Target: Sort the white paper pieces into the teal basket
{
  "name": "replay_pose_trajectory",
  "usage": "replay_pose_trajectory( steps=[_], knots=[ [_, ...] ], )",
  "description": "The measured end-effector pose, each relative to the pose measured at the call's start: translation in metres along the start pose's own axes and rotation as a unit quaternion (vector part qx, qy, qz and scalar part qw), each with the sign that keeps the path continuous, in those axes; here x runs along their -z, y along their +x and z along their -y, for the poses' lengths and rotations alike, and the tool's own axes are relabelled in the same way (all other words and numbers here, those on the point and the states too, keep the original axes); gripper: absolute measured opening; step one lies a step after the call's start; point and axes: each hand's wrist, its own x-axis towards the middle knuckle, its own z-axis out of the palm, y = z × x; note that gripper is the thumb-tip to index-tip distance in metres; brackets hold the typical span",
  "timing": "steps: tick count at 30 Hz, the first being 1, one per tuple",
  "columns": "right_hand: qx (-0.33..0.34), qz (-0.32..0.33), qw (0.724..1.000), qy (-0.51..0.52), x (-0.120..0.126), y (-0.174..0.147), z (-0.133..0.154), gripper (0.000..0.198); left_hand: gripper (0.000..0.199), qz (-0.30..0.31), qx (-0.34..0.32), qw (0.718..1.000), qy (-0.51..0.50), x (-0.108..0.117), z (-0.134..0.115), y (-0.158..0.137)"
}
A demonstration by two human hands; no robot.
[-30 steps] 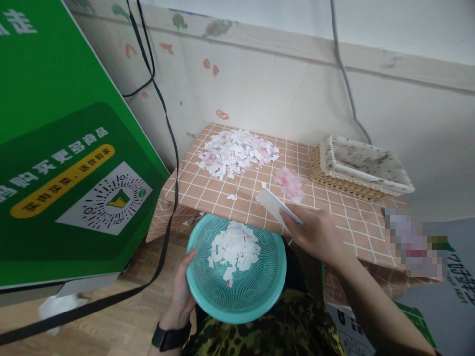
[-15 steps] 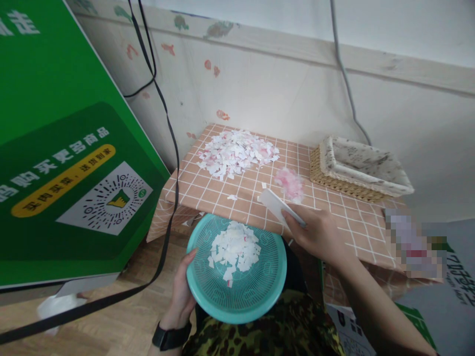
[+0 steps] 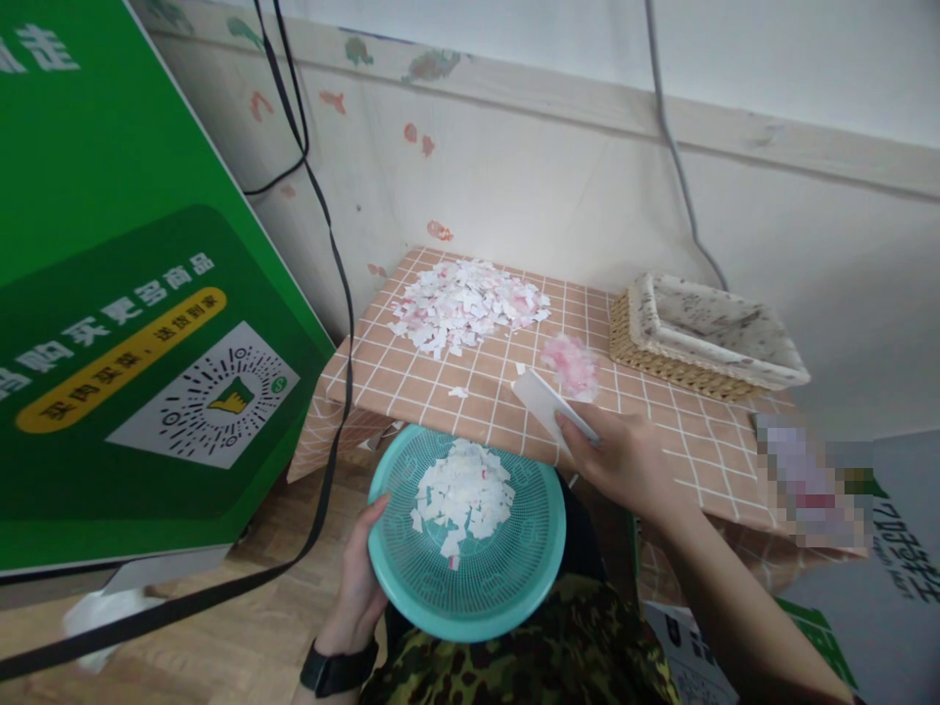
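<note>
My left hand (image 3: 365, 563) grips the rim of a teal plastic colander (image 3: 470, 597) from its left side, thumb on top. White torn paper scraps (image 3: 466, 490) lie heaped inside the colander, just below the table's front edge. In my right hand (image 3: 617, 455) is a flat white scraper-like piece (image 3: 544, 403), its far end against the tabletop beside a small scrap. Farther back on the table sits a larger pile of white and pinkish paper scraps (image 3: 466, 304). A fluffy pink clump (image 3: 571, 366) lies just beyond the white piece.
A brown checked cloth covers the table (image 3: 411, 382). A lined wicker basket (image 3: 646, 352) stands at the back right against the wall. A black strap (image 3: 345, 323) hangs on the left before a green sign (image 3: 73, 294). A grey cable (image 3: 672, 147) runs down the wall.
The view has shifted very slightly. Both hands, the colander and the white piece stay almost where they were.
</note>
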Motion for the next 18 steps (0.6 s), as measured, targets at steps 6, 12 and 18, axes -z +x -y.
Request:
replay_pose_trajectory(
  steps=[6, 12, 18],
  knots=[
    [-0.056, -0.074, 0.990, -0.105, -0.008, 0.012, -0.006, 0.027, 0.015, 0.004, 0.003, 1.000, 0.010, 0.000, 0.001, 0.000],
    [-0.077, -0.071, 0.986, -0.130, -0.019, 0.025, -0.007, 0.029, 0.017, 0.009, -0.006, 1.000, 0.009, 0.004, 0.000, 0.002],
    [-0.031, -0.031, 0.996, -0.075, -0.023, 0.032, 0.004, 0.029, 0.016, 0.009, 0.001, 1.000, 0.002, 0.008, -0.006, 0.003]
  ],
)
